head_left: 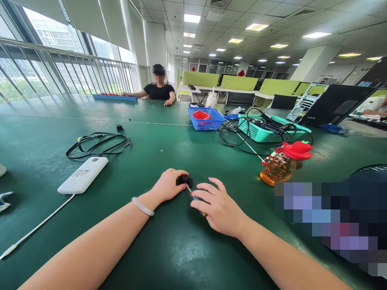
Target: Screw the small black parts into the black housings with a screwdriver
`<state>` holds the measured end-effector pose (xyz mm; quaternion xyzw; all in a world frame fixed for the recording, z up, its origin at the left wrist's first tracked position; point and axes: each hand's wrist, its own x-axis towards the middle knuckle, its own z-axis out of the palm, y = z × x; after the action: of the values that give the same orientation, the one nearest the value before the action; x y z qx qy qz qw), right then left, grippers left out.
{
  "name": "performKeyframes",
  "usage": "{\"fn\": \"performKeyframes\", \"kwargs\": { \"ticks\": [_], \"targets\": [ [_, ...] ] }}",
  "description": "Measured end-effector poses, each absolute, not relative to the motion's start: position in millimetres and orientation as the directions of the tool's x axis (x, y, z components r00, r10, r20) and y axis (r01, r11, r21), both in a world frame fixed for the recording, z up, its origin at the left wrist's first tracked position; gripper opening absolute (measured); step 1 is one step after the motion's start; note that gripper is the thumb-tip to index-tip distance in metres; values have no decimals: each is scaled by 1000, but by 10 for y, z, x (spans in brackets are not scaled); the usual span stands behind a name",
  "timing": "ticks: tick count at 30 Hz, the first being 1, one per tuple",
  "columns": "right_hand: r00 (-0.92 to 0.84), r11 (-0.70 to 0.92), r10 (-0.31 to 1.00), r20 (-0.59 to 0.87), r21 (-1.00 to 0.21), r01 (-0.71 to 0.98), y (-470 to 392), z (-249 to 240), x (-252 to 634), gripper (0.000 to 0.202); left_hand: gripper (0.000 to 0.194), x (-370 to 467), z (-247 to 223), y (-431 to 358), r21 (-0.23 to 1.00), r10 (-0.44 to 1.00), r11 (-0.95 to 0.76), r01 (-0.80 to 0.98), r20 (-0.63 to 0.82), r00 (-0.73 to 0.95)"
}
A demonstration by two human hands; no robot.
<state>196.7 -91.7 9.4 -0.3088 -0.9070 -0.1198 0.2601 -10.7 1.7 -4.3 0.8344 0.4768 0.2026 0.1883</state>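
A small black block-like part (188,181) rests on the green table, with my left hand (169,184) closed on its left side; a pale bracelet is on that wrist. My right hand (216,207) has its thumb and fingers around a thin screwdriver (195,196) with a clear shaft or handle, its upper fingers spread. The tip of the screwdriver meets the black part's lower front. What lies under the fingertips is hidden.
A white power bank (83,175) with a cable and a looped black cord (98,145) lie left. Blue basket (206,119), teal basket (263,135) with cables, and a red-lidded bottle (284,165) stand right. A person (159,90) sits across the green table (169,141).
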Motion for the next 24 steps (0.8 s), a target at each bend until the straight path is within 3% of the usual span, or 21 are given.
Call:
{"fn": "performKeyframes", "kwargs": {
  "ticks": [9,17,24],
  "targets": [
    [-570,764,487,662,-6,645,-935,100,1953,25,40,-110,-65,24,519,870,-476,710,164,464],
    [-640,776,458,618,73,626,-923,105,1958,27,42,-104,-61,16,527,869,-480,702,173,464],
    [-578,766,480,661,5,642,-927,96,1971,24,41,-109,-92,32,529,859,-499,687,198,472]
  ]
}}
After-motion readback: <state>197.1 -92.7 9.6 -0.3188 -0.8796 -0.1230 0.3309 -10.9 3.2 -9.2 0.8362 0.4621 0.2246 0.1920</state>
